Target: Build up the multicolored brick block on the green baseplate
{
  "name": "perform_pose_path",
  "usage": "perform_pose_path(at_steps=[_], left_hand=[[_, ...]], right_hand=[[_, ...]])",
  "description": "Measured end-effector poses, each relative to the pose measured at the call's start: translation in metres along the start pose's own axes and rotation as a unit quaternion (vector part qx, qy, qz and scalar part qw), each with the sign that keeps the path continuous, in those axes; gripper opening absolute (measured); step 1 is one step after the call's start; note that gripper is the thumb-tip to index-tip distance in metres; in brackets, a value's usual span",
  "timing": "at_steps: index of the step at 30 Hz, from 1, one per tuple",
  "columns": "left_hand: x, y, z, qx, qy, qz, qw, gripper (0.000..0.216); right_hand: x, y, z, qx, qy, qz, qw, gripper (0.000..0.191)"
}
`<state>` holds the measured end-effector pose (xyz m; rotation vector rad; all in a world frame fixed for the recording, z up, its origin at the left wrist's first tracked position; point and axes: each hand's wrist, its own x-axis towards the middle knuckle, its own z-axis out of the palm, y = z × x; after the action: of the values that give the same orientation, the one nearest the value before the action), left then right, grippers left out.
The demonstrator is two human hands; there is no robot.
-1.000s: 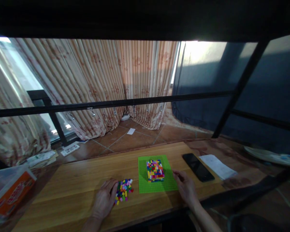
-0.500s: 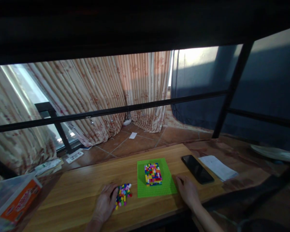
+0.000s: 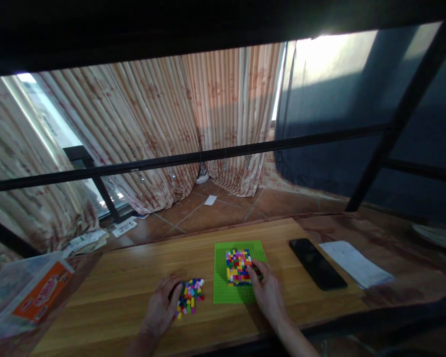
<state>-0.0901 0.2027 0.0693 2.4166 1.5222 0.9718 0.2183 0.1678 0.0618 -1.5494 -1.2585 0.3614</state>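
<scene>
A block built of many-coloured toy bricks (image 3: 238,267) stands on a green studded baseplate (image 3: 220,292) on the wooden table. My right hand (image 3: 268,292) is at the block's right side, thumb against its near right edge and fingers bent round that side; the fingertips are partly hidden. To the left lies a loose pile of small coloured bricks (image 3: 190,296). Beside that pile, my left hand (image 3: 161,303) rests on the table, thumb and fingers apart and curved along its left edge. I see nothing held in the left hand.
A black phone (image 3: 317,264) and white paper (image 3: 357,264) lie to the right. At the left stands a clear plastic box (image 3: 33,270) with an orange label. A dark metal rail (image 3: 186,158) crosses beyond the table (image 3: 134,267), with curtains (image 3: 152,109) behind it.
My right hand has moved left from the baseplate's right edge onto the brick block. My left hand stays beside the loose pile. The camera view has shifted slightly.
</scene>
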Motion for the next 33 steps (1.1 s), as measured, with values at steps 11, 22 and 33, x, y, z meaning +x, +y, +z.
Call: perform_pose_path(at_steps=[11,22,33], left_hand=[[0.007,0.009,-0.012,0.019,0.03,0.033,0.999,0.029],[0.103,0.131,0.077,-0.301,-0.012,-0.234,0.925,0.04],[0.093,0.144,0.112,-0.281,-0.045,-0.226,0.932,0.028]], right_hand=[[-0.006,-0.006,0.003,-0.004,0.029,-0.002,1.0,0.038],[-0.006,-0.01,0.003,0.021,0.031,0.02,0.999,0.037],[-0.005,-0.005,0.008,0.04,0.028,0.025,0.998,0.034]])
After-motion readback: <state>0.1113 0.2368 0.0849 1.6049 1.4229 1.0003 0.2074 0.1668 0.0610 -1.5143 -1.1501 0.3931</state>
